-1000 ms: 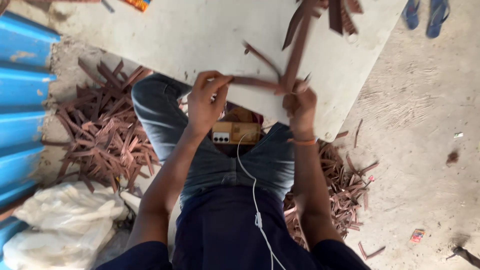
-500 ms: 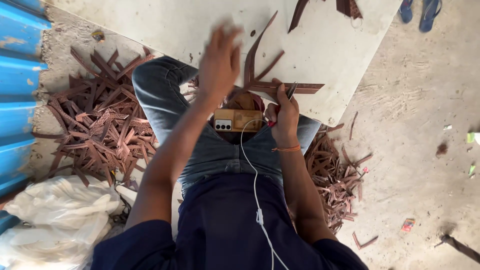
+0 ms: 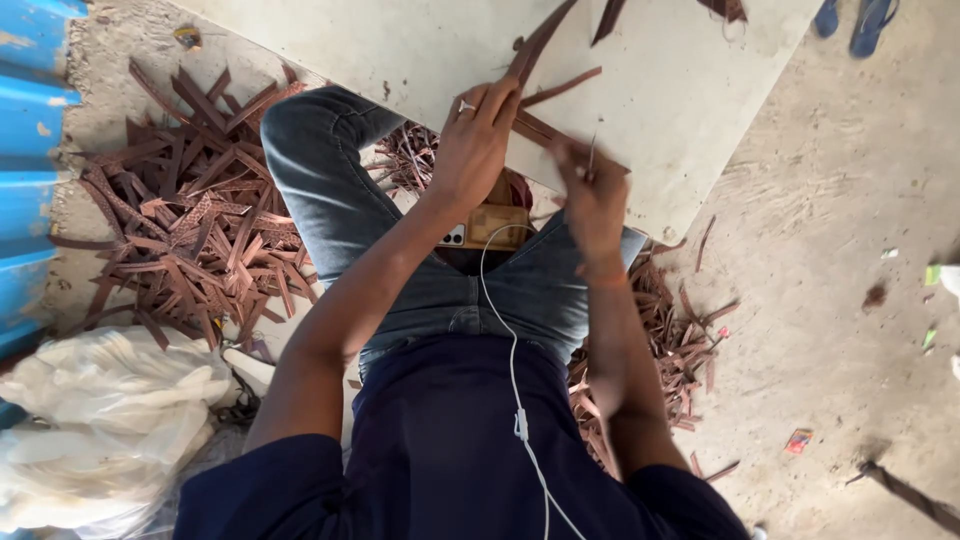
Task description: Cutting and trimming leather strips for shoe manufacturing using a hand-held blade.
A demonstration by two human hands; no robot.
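Two hands are seen over a pale board (image 3: 690, 110) resting across the lap. Brown strips (image 3: 545, 105) lie on the board at 12 o'clock. The left hand (image 3: 475, 140) is closed on the strips, fingers pinching them. The right hand (image 3: 590, 195) is closed narrowly around a thin tool (image 3: 592, 155). A strip heap (image 3: 190, 240) lies at 9 o'clock, and a phone (image 3: 485, 228) sits on the lap.

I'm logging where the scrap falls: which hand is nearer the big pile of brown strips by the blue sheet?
Left. The left hand rests on the board, nearer the pile; the right hand lies farther away, past the lap.
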